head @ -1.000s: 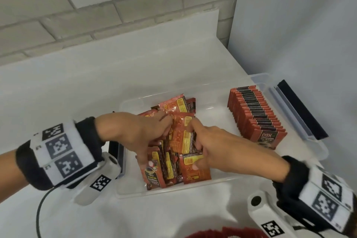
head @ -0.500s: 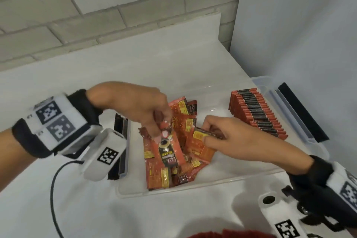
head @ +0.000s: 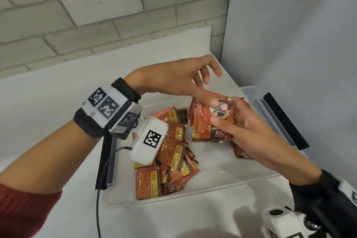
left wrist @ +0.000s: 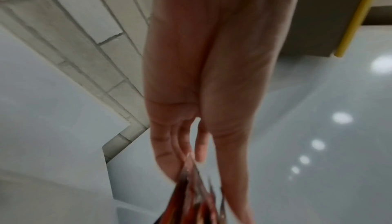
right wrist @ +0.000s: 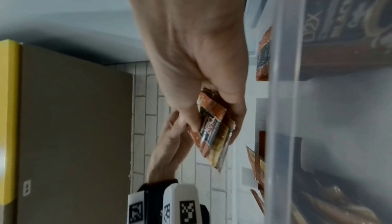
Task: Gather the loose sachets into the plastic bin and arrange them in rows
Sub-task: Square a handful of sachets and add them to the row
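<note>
Loose sachets [head: 170,162] heaped in near-left of clear plastic bin [head: 193,197] on white bench [head: 48,106]; more to be gathered. Small stack of sachets [head: 214,123] held above bin middle, gripped by right hand [head: 249,131] from the near side. Left hand [head: 181,77] pinching stack's far edge, other fingers spread. Edges best squared, faces matched, before stack is stood against finished row [head: 241,152], mostly hidden behind right hand.

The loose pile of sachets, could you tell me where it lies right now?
In the head view, the loose pile lies in the plastic bin's left half, under the left wrist camera.
</note>
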